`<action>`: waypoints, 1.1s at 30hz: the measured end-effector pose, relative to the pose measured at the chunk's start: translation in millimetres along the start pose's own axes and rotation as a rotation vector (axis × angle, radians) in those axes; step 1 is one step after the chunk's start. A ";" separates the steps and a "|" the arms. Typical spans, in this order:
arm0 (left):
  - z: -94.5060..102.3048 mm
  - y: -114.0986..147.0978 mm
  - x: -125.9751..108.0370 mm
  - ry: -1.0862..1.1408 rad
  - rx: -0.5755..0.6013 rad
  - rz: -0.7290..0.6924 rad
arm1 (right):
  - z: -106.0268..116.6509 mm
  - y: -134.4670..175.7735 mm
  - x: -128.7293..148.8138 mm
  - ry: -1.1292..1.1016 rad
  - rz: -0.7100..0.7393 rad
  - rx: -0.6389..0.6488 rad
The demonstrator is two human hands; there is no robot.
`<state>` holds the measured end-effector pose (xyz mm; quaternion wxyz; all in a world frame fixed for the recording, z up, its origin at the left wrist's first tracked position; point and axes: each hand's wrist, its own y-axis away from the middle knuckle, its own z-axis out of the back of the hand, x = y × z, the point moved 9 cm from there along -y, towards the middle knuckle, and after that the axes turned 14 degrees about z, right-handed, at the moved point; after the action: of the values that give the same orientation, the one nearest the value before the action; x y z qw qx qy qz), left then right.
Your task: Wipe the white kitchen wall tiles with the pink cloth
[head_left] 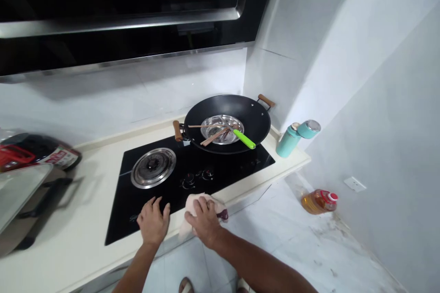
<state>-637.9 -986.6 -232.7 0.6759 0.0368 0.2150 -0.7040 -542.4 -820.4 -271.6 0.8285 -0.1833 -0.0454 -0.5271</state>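
Note:
My right hand (pixel 205 222) presses on a pale pink cloth (pixel 189 202) with a dark red patch at one end. The cloth lies over the counter's front edge, part of it hanging down. My left hand (pixel 153 221) rests with fingers spread at the front of the black glass gas stove (pixel 137 206), holding nothing. Two knobs (pixel 188 180) sit just beyond the hands. On the right burner stands a black wok (pixel 247 105) with wooden handles. Inside it are a metal steaming plate (pixel 208 129), several chopsticks (pixel 215 138) and a utensil with a green handle (pixel 244 139).
A teal flask (pixel 288 143) with its lid open stands at the counter's right end. An oil bottle (pixel 314 202) is on the floor by the wall. At left are an electric pan (pixel 30 210) and a dark bottle (pixel 62 158). The range hood (pixel 137 46) overhangs the stove.

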 end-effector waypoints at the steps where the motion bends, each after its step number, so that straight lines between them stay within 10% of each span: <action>1: -2.8 -0.5 -3.1 -0.036 -0.007 0.014 | 3.7 4.6 -5.4 0.008 0.047 0.002; 14: -6.3 -2.0 -10.5 -0.231 -0.029 0.026 | 102.3 182.2 -246.4 0.201 -0.329 -0.117; 33: -7.5 -3.6 -9.2 -0.254 -0.015 0.051 | 206.8 320.9 -426.5 0.107 -0.958 -0.147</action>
<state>-642.4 -975.4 -235.3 0.7155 -0.0524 0.1323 -0.6840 -420.1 -261.3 -276.2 0.4790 -0.1726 -0.0448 -0.8595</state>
